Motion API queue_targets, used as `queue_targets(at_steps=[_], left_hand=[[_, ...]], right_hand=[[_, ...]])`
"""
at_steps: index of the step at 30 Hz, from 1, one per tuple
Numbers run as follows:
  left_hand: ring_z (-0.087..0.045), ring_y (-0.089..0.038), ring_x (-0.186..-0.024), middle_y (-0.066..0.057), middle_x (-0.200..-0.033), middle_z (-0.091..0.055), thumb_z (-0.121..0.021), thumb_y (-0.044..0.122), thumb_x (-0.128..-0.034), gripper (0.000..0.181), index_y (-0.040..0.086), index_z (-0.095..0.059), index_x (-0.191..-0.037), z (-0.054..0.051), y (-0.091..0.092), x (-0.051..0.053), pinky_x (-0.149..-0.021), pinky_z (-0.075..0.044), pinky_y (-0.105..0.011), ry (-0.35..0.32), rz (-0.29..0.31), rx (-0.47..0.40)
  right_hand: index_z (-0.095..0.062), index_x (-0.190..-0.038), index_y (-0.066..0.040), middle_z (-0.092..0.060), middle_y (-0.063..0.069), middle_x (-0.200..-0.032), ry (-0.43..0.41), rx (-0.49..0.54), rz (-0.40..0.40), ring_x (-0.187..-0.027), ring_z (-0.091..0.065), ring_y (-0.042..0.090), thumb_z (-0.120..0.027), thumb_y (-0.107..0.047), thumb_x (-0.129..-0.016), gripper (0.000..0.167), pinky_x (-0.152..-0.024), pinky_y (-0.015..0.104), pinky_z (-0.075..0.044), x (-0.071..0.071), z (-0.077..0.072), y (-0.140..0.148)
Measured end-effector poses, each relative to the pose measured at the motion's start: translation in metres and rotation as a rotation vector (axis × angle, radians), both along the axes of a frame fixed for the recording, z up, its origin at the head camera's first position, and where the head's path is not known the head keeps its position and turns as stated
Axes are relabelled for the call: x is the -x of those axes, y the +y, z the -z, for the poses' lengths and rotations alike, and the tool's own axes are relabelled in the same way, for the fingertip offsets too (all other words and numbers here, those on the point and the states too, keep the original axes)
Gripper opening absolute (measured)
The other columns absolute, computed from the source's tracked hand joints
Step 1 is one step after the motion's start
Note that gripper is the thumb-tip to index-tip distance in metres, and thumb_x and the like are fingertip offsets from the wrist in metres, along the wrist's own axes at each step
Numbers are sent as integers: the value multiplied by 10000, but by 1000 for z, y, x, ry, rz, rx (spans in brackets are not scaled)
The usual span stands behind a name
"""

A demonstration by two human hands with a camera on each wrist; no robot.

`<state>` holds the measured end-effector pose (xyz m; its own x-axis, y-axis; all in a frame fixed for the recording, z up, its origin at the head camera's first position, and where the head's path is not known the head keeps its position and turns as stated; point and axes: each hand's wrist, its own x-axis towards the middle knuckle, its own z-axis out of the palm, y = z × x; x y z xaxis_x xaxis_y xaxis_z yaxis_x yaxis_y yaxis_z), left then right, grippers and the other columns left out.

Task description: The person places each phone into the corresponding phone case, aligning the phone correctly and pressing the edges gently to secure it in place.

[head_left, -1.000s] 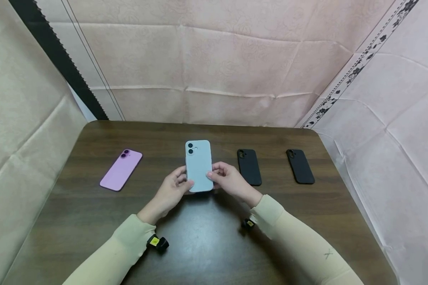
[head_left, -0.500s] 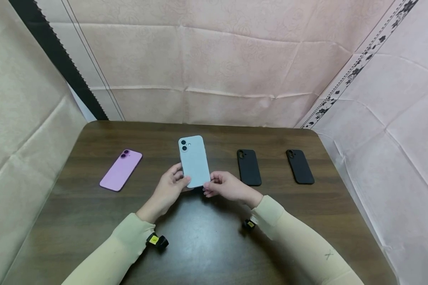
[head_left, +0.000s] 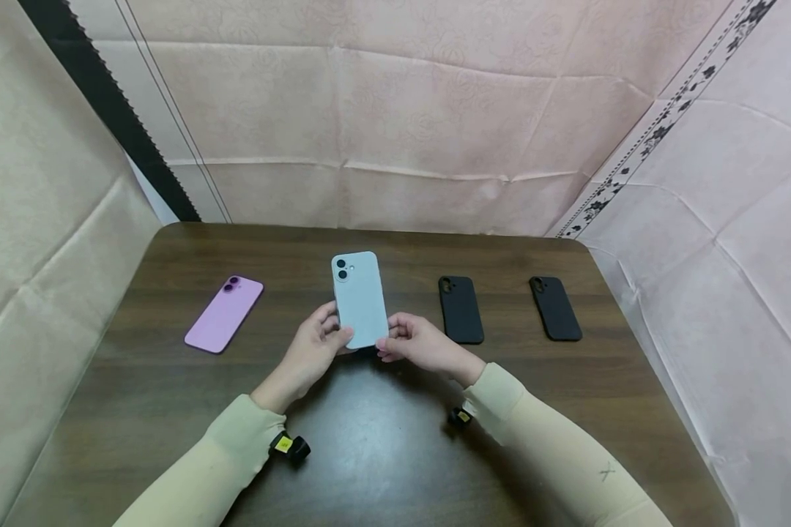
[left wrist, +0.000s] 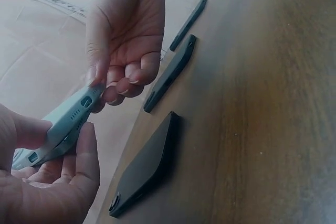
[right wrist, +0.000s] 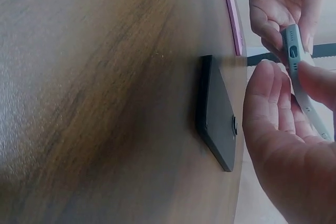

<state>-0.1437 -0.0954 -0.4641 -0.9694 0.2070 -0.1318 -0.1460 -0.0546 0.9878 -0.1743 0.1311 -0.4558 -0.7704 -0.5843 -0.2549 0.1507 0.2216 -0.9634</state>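
Note:
A light blue phone (head_left: pixel 360 300) is held up above the table, camera side showing in the head view. My left hand (head_left: pixel 303 360) grips its lower left edge, thumb on the back. At the lower right corner, my right hand (head_left: pixel 431 348) pinches with thumb and fingers. The left wrist view shows the blue cover (left wrist: pixel 65 115) with a gap between it and a layer beneath, between the left hand (left wrist: pixel 47 195) and the right hand (left wrist: pixel 131 30). Below lies a dark flat piece with a camera ring (left wrist: pixel 144 166), hidden in the head view.
A purple phone (head_left: pixel 224 315) lies on the wooden table (head_left: pixel 138 410) at the left. Two black phone-shaped pieces with camera openings, one nearer (head_left: pixel 461 309) and one farther right (head_left: pixel 555 308), lie at the right. Pale cloth (head_left: pixel 435 132) hangs behind the table.
The blue phone has shifted a little left and away from me and tilted. My right hand has moved from its right side down to its lower right corner; my left hand keeps its grip.

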Motion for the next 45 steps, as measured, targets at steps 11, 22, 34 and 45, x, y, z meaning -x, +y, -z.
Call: queue_targets(at_steps=[11,22,34,45], left_hand=[[-613,-248,-1088,-142,-1260,-588,-525,77,-1000,483,114,-353,-1450,5,2,-5,-858,-532,-366,16,77,0],[-608,-248,-1099,-162,-1263,-583,-537,62,-992,509,92,-338,-1459,2,3,-5,-861,-530,-374,-7,101,10],[-658,-263,-1013,-167,-1154,-643,-602,75,-960,359,12,-505,-1300,3,5,-7,-865,-526,-404,-56,83,73],[-671,-248,-964,-123,-1112,-668,-604,61,-957,306,29,-547,-1255,3,7,-10,-837,-540,-389,-23,47,118]], right_hand=[[-539,-1191,-55,-667,133,-1031,73,-16,51,-941,-661,265,-628,-183,-959,280,-844,512,-521,5,-6,3],[-533,-1181,-44,-666,129,-1083,44,-1,86,-970,-663,257,-586,-174,-983,243,-855,526,-510,3,-5,3],[-508,-1215,-37,-643,135,-1135,22,48,151,-1005,-641,252,-566,-171,-990,268,-862,496,-515,2,-6,4],[-498,-1218,-19,-638,151,-1147,-1,67,134,-1025,-644,258,-555,-149,-995,264,-870,493,-513,0,-5,4]])
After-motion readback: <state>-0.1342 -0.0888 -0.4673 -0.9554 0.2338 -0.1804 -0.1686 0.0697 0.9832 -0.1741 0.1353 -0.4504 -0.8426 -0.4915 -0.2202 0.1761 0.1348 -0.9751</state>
